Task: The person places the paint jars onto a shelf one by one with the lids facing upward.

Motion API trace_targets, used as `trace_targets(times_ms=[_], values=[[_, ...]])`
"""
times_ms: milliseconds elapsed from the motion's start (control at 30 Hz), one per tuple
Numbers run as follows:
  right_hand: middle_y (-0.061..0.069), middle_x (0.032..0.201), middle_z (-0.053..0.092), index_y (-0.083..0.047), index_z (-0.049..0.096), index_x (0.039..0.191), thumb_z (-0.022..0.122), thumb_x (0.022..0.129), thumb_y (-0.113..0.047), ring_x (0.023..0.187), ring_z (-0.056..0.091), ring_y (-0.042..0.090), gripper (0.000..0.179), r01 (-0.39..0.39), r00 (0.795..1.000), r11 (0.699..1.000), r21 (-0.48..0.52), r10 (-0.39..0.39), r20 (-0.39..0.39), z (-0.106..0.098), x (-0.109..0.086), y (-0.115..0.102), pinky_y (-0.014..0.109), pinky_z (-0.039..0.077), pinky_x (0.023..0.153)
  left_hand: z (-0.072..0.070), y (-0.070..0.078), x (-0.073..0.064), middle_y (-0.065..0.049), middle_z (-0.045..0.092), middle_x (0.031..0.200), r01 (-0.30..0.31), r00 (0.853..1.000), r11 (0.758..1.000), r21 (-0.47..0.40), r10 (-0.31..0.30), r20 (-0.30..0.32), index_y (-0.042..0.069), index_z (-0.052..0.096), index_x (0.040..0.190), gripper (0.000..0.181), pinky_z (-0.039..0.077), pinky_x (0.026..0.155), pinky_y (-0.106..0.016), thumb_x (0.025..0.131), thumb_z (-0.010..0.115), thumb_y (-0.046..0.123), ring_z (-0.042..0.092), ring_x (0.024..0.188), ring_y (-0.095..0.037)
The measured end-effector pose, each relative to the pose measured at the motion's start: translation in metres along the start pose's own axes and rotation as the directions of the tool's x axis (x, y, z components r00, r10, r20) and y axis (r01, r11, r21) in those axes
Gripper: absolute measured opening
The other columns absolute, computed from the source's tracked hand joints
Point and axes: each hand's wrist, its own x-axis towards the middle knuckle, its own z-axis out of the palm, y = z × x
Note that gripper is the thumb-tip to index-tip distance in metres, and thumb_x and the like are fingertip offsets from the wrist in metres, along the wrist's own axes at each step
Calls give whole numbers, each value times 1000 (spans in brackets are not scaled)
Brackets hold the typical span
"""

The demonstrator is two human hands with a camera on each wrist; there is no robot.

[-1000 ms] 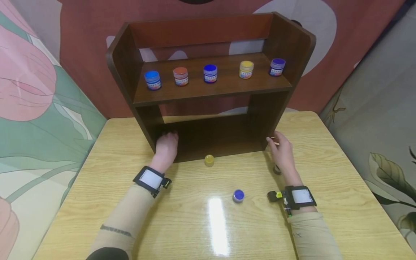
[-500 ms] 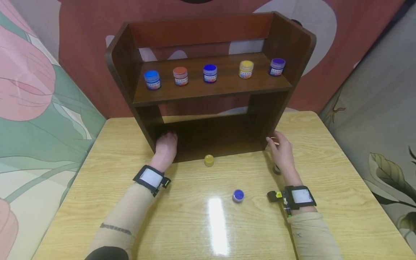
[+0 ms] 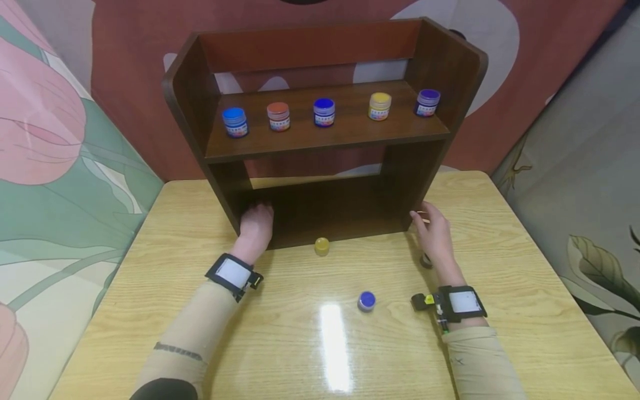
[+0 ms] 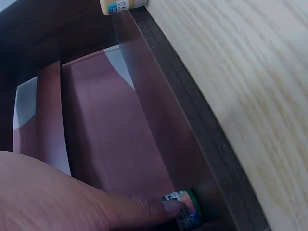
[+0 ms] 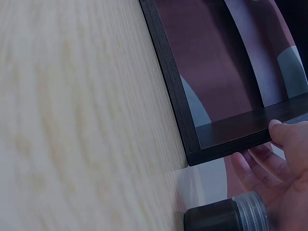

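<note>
My left hand [image 3: 256, 226] reaches into the lower left corner of the dark brown shelf [image 3: 325, 145]. In the left wrist view its thumb presses against a small green paint jar [image 4: 186, 210] standing on the lower board; the other fingers are hidden. My right hand [image 3: 434, 232] holds the front edge of the shelf's right side panel, thumb on the edge and fingers on the outer side, as the right wrist view shows. Beside that hand is a dark paint jar [image 5: 216, 215] with a clear ribbed lid, mostly covered by the hand in the head view.
On the upper board stand several paint jars: light blue [image 3: 235, 123], orange-red [image 3: 278, 116], blue [image 3: 324, 113], yellow [image 3: 379, 106] and violet [image 3: 427, 103]. A yellow jar [image 3: 322, 246] sits before the shelf's front edge. Nearer on the wooden table [image 3: 280, 339] is a violet-lidded jar [image 3: 366, 301].
</note>
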Motion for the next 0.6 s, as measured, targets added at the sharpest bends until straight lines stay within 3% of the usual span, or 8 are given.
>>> trace_targets(times_ms=[333, 400, 500, 600], values=[[26, 131, 62, 3, 56, 132, 52, 104, -18, 116, 64, 43, 35, 14, 1000, 1000, 13, -14, -2, 0, 0, 0, 53, 56, 93, -19, 12, 3, -18, 68, 105, -27, 998, 999, -45, 29, 58, 2, 63, 116, 31, 61, 60, -38, 86, 70, 2, 68, 89, -31], [26, 131, 61, 4, 56, 132, 52, 104, -18, 115, 64, 43, 35, 16, 1000, 1000, 15, -16, -2, 0, 0, 0, 52, 56, 93, -23, 17, 2, -16, 69, 103, -49, 998, 996, -75, 51, 27, 4, 64, 112, 26, 61, 60, -39, 87, 71, 6, 69, 88, -31], [26, 130, 62, 4, 56, 131, 52, 104, -17, 115, 64, 43, 35, 17, 1000, 1000, 15, -17, -3, 0, 0, 0, 52, 57, 93, -28, 27, 0, -14, 70, 102, -122, 992, 982, -142, 122, -13, 5, 66, 110, 23, 62, 65, -40, 90, 72, 13, 69, 89, -30], [26, 130, 62, 4, 57, 131, 52, 104, -17, 115, 64, 43, 35, 17, 1000, 1000, 15, -17, -5, 0, 0, 1, 51, 57, 92, -32, 37, -4, -14, 70, 107, -228, 971, 950, -213, 237, 20, 5, 66, 113, 28, 62, 75, -39, 90, 74, 19, 69, 94, -28]])
